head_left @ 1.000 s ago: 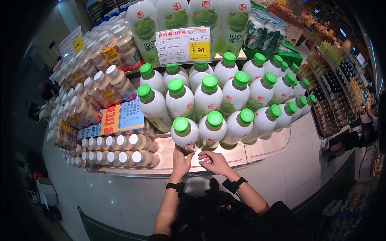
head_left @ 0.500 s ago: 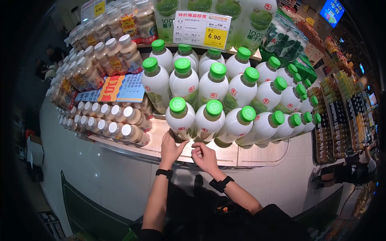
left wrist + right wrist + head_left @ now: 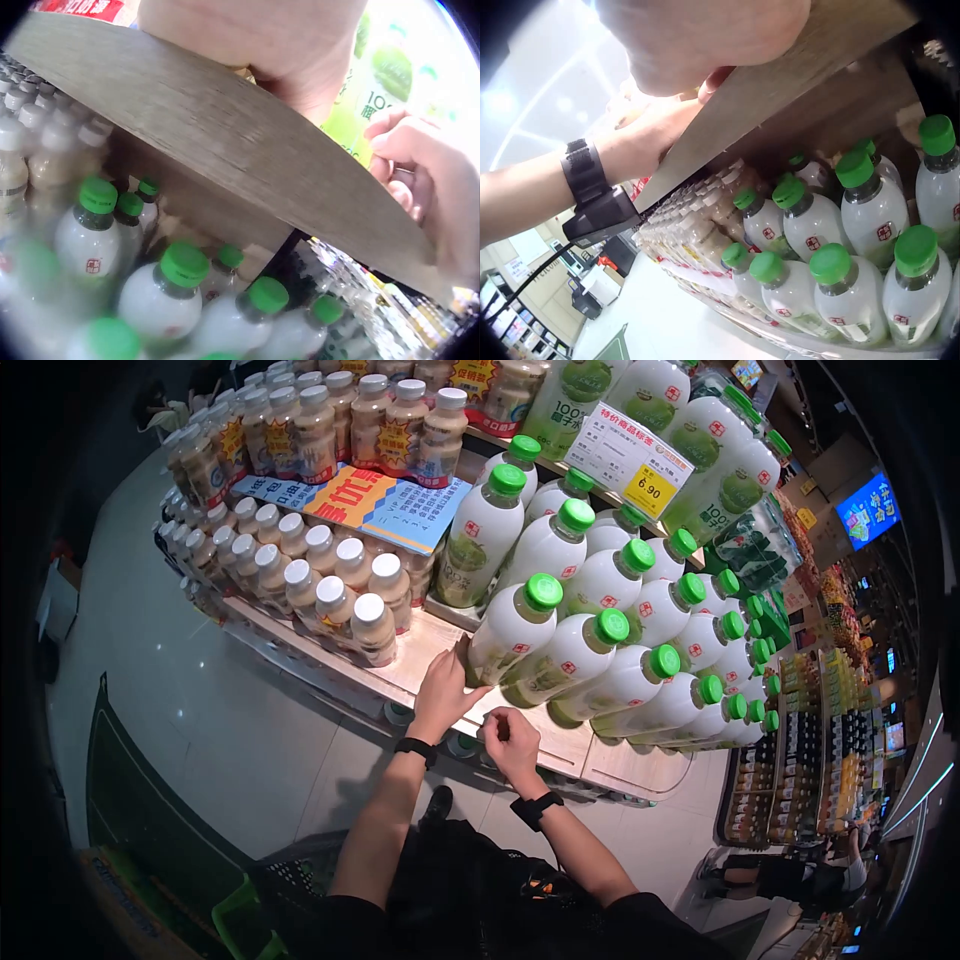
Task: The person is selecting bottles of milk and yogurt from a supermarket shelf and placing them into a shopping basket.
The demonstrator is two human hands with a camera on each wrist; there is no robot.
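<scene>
One green-capped bottle (image 3: pixel 510 630) stands against the left hand (image 3: pixel 447 695), fingers straight; the right hand (image 3: pixel 512 738) beside it seems curled, empty

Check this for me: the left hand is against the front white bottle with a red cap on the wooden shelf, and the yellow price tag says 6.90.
Wrong on the cap: it is green, not red. The head view shows the left hand against the front white bottle on the wooden shelf, and the yellow price tag says 6.90.
</scene>
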